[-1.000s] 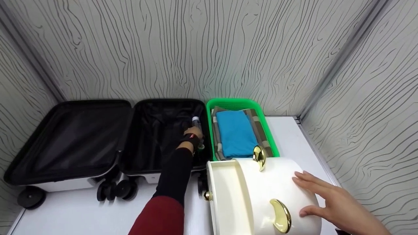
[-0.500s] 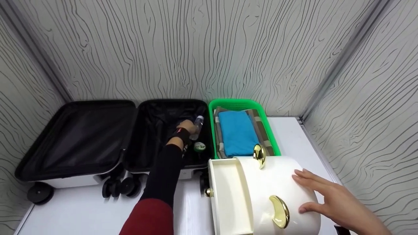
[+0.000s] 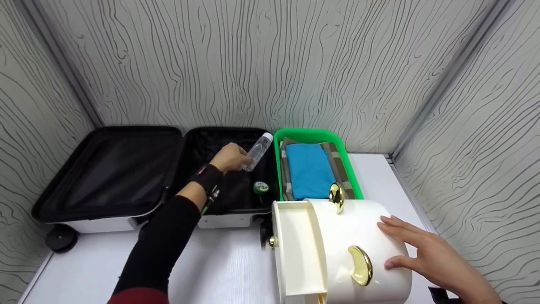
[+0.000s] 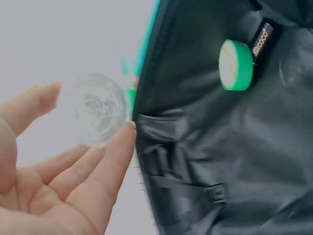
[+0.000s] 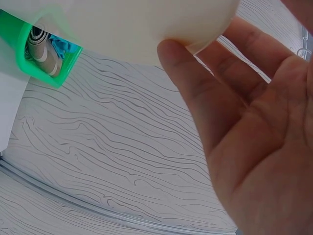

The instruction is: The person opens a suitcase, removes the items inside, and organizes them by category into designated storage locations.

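My left hand (image 3: 230, 158) pinches a clear plastic bottle (image 3: 260, 147) with a white cap, tilted above the open suitcase half (image 3: 236, 198). In the left wrist view the bottle's round base (image 4: 98, 110) sits between thumb and fingertips. Lying on the black lining is a small round green container (image 3: 261, 187) with a pale printed lid. My right hand (image 3: 426, 253) rests with spread fingers on the rounded end of a white cabinet (image 3: 379, 236) with gold ornaments. Its drawer (image 3: 300, 249) stands pulled out to the left, with a pale inside.
A green basket (image 3: 353, 177) behind the cabinet holds a folded blue cloth (image 3: 310, 171) on a brown checked one. The suitcase's other half (image 3: 114, 173) lies flat at left. Wood-patterned walls (image 3: 232, 63) enclose the white tabletop (image 3: 228, 261).
My left hand has lifted the bottle up from the suitcase bottom, uncovering the green container. The right hand stays on the cabinet. The head view has shifted slightly.
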Available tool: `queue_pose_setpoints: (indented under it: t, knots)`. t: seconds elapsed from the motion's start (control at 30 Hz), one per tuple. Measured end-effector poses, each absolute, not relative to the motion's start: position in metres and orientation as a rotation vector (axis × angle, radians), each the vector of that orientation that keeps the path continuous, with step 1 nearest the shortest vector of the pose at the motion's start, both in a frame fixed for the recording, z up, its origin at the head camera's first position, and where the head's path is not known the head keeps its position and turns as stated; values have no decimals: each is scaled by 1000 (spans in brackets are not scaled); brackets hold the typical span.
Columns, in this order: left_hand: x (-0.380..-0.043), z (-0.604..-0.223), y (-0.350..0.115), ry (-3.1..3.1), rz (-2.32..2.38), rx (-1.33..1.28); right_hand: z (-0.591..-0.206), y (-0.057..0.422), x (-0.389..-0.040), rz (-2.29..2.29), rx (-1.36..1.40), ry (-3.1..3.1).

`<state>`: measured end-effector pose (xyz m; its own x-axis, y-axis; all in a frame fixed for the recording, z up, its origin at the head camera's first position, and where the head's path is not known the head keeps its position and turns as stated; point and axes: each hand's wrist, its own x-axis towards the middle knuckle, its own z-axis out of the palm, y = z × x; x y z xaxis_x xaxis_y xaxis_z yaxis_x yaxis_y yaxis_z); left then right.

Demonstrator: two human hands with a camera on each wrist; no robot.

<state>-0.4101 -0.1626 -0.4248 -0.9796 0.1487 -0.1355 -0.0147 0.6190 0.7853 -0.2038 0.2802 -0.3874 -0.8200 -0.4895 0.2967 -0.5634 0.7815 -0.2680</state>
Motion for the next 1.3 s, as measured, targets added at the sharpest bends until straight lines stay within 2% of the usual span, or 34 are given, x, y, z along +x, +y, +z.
queue_pose_setpoints:
  t: [0.27, 0.47, 0.6, 1.0, 1.3]
  knots:
    - [-356, -378, -164, 2807, 1131, 322, -387, 282, -215, 526, 860, -2747]
    - [-318, -358, -157, 2909, 985, 581, -386, 284, -223, 529, 850, -2769]
    - [-305, -349, -156, 2907, 909, 752, -385, 284, -228, 520, 834, -2788]
    - [-319, -336, -152, 2584, 632, 1318, -383, 284, -236, 468, 796, -2839]
    - [-343, -326, -104, 2420, 349, 1432, -381, 285, -238, 478, 766, -2865]
